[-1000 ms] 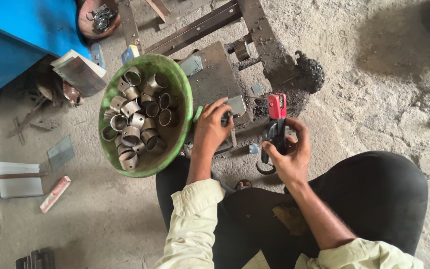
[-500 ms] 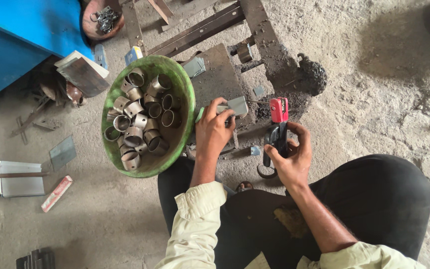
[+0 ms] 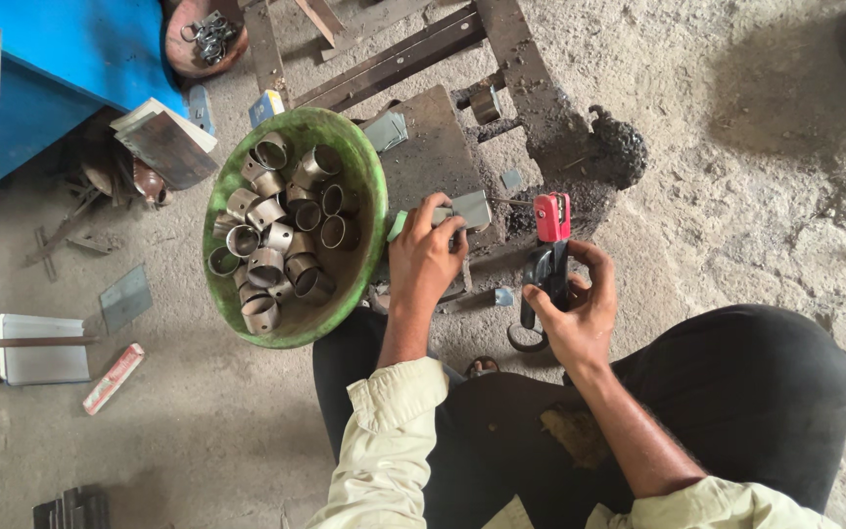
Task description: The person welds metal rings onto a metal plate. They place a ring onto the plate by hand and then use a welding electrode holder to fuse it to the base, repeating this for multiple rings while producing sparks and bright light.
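Observation:
My left hand (image 3: 426,257) grips a small grey metal piece (image 3: 469,209) and presses it down on a dark steel block (image 3: 433,157). My right hand (image 3: 572,312) is closed around the black handle of a welding electrode holder (image 3: 547,250) with a red head. A thin rod runs from the red head toward the metal piece. A green bowl (image 3: 364,186) full of several short metal tube rings (image 3: 281,245) sits just left of my left hand.
A rusty steel frame (image 3: 521,78) lies behind the block, with a dark slag lump (image 3: 619,147) at its right. A blue sheet (image 3: 61,59), metal plates (image 3: 46,348), a red-white packet (image 3: 113,378) and a brown dish of clips (image 3: 206,34) lie to the left.
The view has shifted slightly. Both hands stay on the metal piece and the electrode holder, with the holder's red head a little closer to the piece.

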